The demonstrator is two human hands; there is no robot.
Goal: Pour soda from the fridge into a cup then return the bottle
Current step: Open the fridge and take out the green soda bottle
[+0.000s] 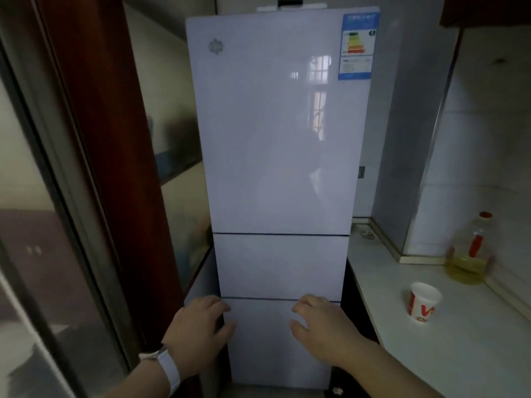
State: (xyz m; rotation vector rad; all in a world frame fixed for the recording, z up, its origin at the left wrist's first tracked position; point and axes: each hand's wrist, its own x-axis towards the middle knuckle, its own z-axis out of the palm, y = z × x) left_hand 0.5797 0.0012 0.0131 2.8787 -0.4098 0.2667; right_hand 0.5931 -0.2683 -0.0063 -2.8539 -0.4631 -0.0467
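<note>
Both hands are raised in front of the fridge (275, 139), low down, and neither holds anything. The left hand (198, 328) has its fingers loosely curled, with the fingertips at the left edge of the bottom door, right by the seam under the middle one; whether they actually touch the edge I cannot tell. A white band (168, 369) sits on that wrist. The right hand (321, 326) is spread wider, fingers bent and apart, hovering before the same door near its top; contact is unclear here too.

The fridge stands closed, 3 pale glossy doors stacked, a blue energy label (358, 44) at the top right corner and a small snowflake mark at the upper left. The soda bottle is out of sight. The glass reflects a window faintly.

To the right, a white counter (459, 354) runs along the wall. A paper cup (423, 302), white with red print, stands upright on it, well apart from the hands. Behind it stands an oil bottle (471, 254) with a red cap, its outline blurred. On the left, a dark wooden frame (115, 168) and a glass panel fill the edge, smeared and hard to read.
</note>
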